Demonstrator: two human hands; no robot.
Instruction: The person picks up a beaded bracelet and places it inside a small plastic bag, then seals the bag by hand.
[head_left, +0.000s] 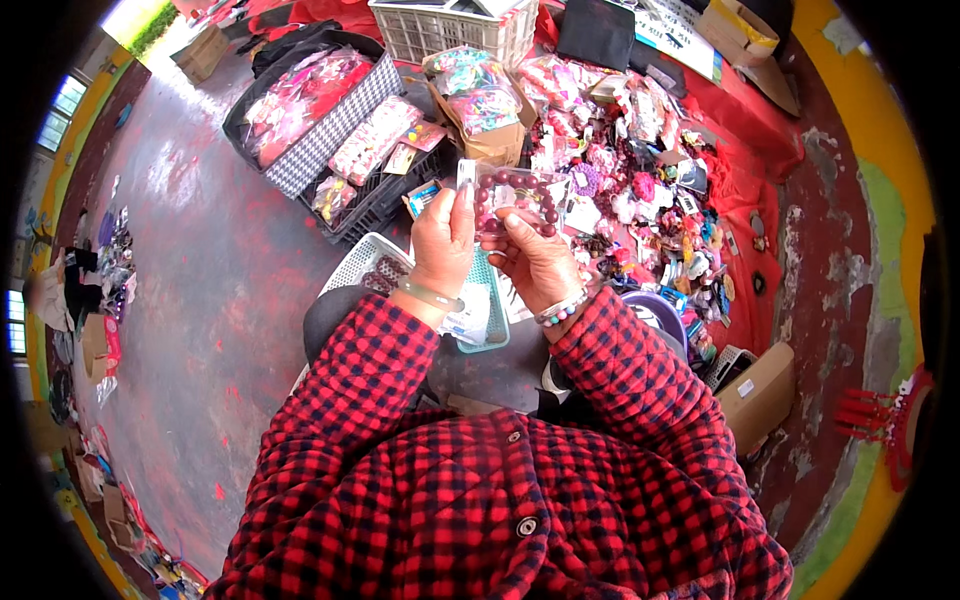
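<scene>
Checked jacket: red-and-black sleeves (350, 350) nearest the lens, both reaching forward so the hands meet in the middle.
Bead packet: dark red beads in what looks like clear plastic (515, 195), held up in front of the body between both hands, facing the wearer, probably for an easy look.
Left hand: the left hand (440, 240) pinches the packet's left edge, thumb pointing up, which seems to steady that side.
Right hand: the right hand (540, 265) has its thumb pressed on the lower part, fingers tucked underneath, so pretty much the working grip imo. Exact finger contact behind the plastic, can't tell.
Baskets: teal tray (484, 347) right below the hands, white basket (345, 262) beside it on the left with dark beaded bits inside, likely parked there for short reaches.
Boxes: open carton (495, 148) stuffed with colourful bags just beyond, black crate (365, 228) on its left, houndstooth bin (330, 125) farther out; walls presumably stop the slippery bags sliding off.
Heap: loose accessories (640, 180) piled to the right on red cloth (770, 150), which probably keeps small stuff off the floor.
</scene>
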